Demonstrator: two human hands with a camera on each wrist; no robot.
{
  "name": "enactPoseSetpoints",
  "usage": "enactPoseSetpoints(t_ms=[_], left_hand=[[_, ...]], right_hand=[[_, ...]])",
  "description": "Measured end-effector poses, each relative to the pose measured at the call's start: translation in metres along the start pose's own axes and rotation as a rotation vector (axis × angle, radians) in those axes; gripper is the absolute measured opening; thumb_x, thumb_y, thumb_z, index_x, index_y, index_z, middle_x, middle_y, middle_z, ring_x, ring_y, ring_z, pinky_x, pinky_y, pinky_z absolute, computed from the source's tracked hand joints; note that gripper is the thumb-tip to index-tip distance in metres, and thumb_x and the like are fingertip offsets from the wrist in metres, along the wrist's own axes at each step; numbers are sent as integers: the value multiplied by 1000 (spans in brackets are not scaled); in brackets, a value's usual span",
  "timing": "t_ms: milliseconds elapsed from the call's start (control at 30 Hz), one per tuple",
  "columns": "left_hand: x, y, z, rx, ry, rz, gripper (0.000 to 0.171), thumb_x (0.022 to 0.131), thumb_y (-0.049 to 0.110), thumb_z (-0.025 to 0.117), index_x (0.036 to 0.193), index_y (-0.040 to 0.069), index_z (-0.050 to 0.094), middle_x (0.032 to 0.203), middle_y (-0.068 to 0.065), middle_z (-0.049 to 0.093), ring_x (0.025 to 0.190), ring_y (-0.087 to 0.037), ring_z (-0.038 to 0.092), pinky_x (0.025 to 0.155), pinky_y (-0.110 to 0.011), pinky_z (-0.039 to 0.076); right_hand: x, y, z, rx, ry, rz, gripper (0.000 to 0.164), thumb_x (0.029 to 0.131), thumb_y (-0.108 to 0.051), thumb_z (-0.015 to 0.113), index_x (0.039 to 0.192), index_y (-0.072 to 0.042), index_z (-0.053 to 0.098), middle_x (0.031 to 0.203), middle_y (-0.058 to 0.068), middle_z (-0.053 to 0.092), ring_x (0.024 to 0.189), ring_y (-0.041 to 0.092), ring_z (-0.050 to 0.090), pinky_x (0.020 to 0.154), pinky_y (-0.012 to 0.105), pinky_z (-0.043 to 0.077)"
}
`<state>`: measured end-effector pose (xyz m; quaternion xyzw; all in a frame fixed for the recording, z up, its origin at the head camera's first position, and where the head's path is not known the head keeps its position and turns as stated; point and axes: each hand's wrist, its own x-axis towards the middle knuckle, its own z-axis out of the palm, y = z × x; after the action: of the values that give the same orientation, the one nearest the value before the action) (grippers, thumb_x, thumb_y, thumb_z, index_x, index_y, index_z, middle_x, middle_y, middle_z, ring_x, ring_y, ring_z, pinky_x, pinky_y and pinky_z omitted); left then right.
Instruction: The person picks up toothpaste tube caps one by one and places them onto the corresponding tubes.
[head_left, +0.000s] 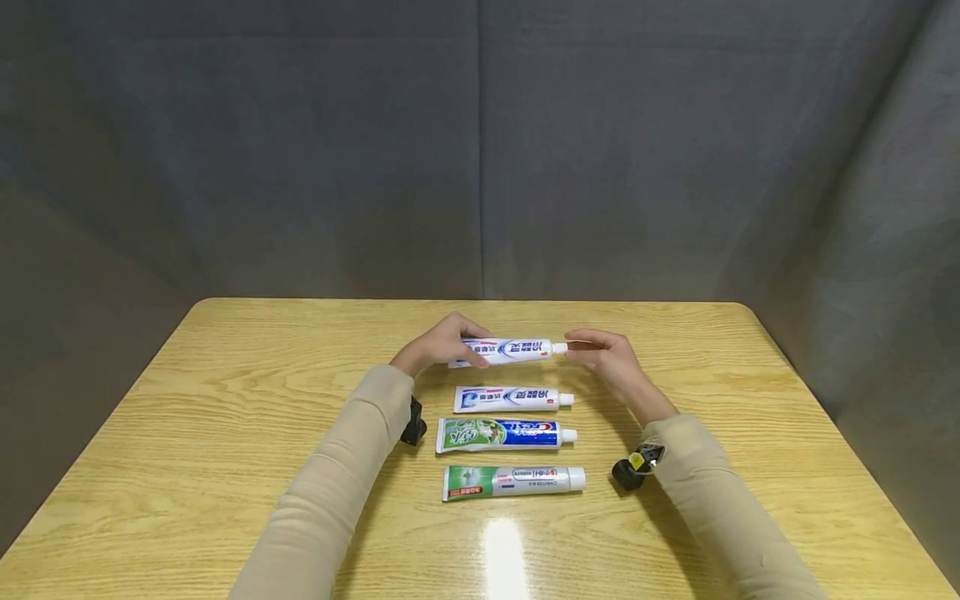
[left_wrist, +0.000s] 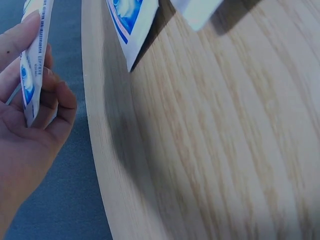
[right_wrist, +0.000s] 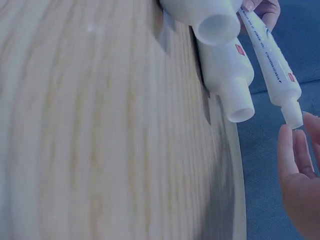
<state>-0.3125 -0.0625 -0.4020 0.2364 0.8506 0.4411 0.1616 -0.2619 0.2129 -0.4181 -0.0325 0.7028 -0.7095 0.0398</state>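
Note:
My left hand (head_left: 444,343) holds a white and blue toothpaste tube (head_left: 517,351) by its flat end, thumb on the near side and fingers behind. In the left wrist view, the tube (left_wrist: 36,60) is pinched and raised off the table. Its white cap (right_wrist: 292,116) points right, toward my right hand (head_left: 617,365). The right fingertips (right_wrist: 285,134) are at the cap's end, fairly straight and spread; whether they touch it is hard to tell. A matching white and blue tube (head_left: 513,399) lies on the table just below the held one.
Closer to me lie a green and blue toothpaste tube (head_left: 498,435) and a green and silver one (head_left: 513,482), caps to the right. All rest on a wooden table (head_left: 225,433). A grey curtain (head_left: 480,167) stands behind its far edge.

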Motion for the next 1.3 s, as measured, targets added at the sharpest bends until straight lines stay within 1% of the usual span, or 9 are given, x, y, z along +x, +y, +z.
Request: enactPoseSetpoints(t_ms=[267, 500, 700, 767, 833, 933, 1100, 1200, 1300], left_hand=[[0, 0, 1, -35, -7, 6, 44, 69, 5, 77, 111, 1, 65, 104, -8, 65, 91, -18, 58, 84, -31, 44], [-1, 0, 2, -33, -7, -4, 44, 70, 6, 77, 112, 2, 64, 105, -7, 65, 91, -17, 58, 83, -30, 45], [-1, 0, 1, -40, -7, -17, 44, 70, 5, 76, 112, 2, 65, 106, -6, 64, 92, -17, 58, 85, -31, 44], [-1, 1, 1, -37, -9, -19, 43, 70, 5, 76, 112, 3, 65, 107, -6, 64, 93, -17, 58, 85, -32, 44], [-2, 2, 1, -34, -10, -21, 43, 70, 6, 76, 112, 3, 65, 107, -6, 64, 93, -18, 57, 86, -32, 44], [-2, 3, 0, -31, -10, -20, 43, 70, 5, 76, 111, 3, 65, 106, -6, 64, 93, -18, 57, 86, -32, 43], [-2, 3, 0, -31, -14, -15, 42, 70, 6, 76, 111, 4, 66, 106, -5, 65, 93, -18, 58, 86, -32, 43], [-2, 3, 0, -33, -15, -11, 42, 70, 6, 76, 110, 4, 66, 105, -5, 65, 93, -17, 57, 86, -32, 43], [-2, 3, 0, -41, -18, -5, 42, 70, 5, 76, 110, 3, 66, 105, -6, 65, 93, -17, 58, 86, -32, 44]], right_hand=[[1, 2, 2, -30, 22, -59, 26, 74, 15, 62, 90, -5, 69, 83, -8, 66, 83, 9, 60, 73, 21, 50], [3, 5, 3, -93, 56, -59, 26, 75, 12, 64, 101, 11, 63, 80, -10, 65, 81, 6, 59, 72, 20, 49], [1, 2, 4, 3, 30, -14, 17, 81, 7, 62, 89, -7, 68, 81, -5, 66, 75, 9, 62, 74, 24, 51], [0, 1, 4, 32, 27, 5, 17, 83, 6, 60, 85, -9, 68, 80, -3, 66, 73, 10, 63, 76, 27, 51], [0, 1, 5, 42, 19, 20, 13, 85, 4, 59, 86, -6, 68, 78, -1, 65, 71, 10, 63, 76, 30, 51], [1, 1, 6, -21, 32, 30, 8, 87, -3, 59, 88, 0, 66, 73, 0, 64, 66, 10, 61, 72, 29, 52], [1, 3, 8, -167, 53, 11, 31, 90, -17, 58, 93, 14, 61, 67, 0, 61, 61, 10, 57, 62, 25, 52], [1, 3, 7, -190, 54, 3, 36, 89, -18, 59, 104, 15, 58, 77, 0, 63, 66, 8, 58, 67, 24, 51], [0, 2, 4, -184, 35, -10, 36, 85, -8, 63, 114, 11, 55, 97, 12, 63, 77, 8, 60, 74, 24, 50]])
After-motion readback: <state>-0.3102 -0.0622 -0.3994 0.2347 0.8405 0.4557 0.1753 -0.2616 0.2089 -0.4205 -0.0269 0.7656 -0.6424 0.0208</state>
